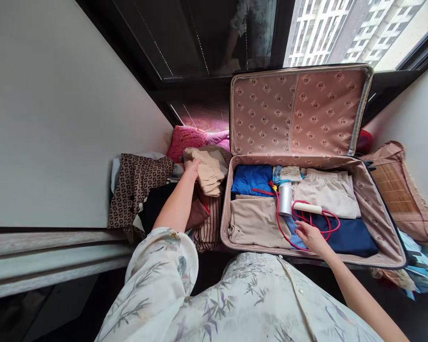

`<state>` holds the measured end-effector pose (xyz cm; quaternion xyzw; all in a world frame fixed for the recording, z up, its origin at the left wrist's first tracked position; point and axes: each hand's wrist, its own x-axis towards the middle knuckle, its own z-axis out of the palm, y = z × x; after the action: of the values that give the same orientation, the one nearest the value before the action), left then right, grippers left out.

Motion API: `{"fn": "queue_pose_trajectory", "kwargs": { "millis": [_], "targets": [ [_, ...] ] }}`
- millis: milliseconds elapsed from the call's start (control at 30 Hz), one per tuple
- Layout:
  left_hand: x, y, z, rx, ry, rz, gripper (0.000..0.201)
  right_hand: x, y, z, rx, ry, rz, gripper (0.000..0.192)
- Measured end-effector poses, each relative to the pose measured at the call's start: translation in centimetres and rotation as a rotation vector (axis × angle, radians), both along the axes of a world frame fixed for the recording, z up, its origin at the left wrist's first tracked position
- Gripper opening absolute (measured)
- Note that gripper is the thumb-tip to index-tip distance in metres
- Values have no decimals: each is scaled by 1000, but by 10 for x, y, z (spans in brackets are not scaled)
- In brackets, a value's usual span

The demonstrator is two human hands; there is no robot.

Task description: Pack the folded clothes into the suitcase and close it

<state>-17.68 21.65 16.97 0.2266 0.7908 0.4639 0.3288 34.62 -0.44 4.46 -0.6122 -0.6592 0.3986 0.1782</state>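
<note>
Pinching folded beige cloth [211,173], the left hand [192,169] should keep layers aligned; right hand [311,236] loosely spread beside red cord [278,217].

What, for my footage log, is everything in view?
Suitcase: one, pink lining, right of centre
Folded garments: four; blue, beige, off-white, navy; suitcase corners
Small cloth: one, light blue, suitcase front middle
Patterned bundle: one, bluish, suitcase back
Cylinder: one, silver, suitcase middle
Cord: one, red, white handle, suitcase middle
Strap: one, red, near cylinder
Window: one, dark, behind suitcase
Buildings: count unclear, pale, outside
Walls: two, pale, both sides
Cushion: one, pink, by window
Clothes pile: count unclear, mixed, left of suitcase
Mat: one, brown, right of suitcase
Loose items: several, bluish, lower right
Cloth stack: count unclear, beige, left of suitcase
Shirt: one, white, bottom centre
Left hand: one, holding cloth stack
Right hand: one, beside cord
</note>
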Motion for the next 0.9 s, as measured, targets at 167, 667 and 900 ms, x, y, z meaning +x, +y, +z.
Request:
{"fn": "queue_pose_trajectory", "kwargs": {
  "millis": [167, 667, 900],
  "targets": [
    [3, -20, 73, 268, -49, -390, 20, -6, 8, 28, -47, 165, -24, 48],
    [179, -111, 29, -165, -147, -1720, 33, -45, 37, 92, -516, 1023, -108, 90],
    [172, -90, -61, -374, 89, -1737, 37, -46, 16, 37, -431, 689, -164, 46]
  ]
}}
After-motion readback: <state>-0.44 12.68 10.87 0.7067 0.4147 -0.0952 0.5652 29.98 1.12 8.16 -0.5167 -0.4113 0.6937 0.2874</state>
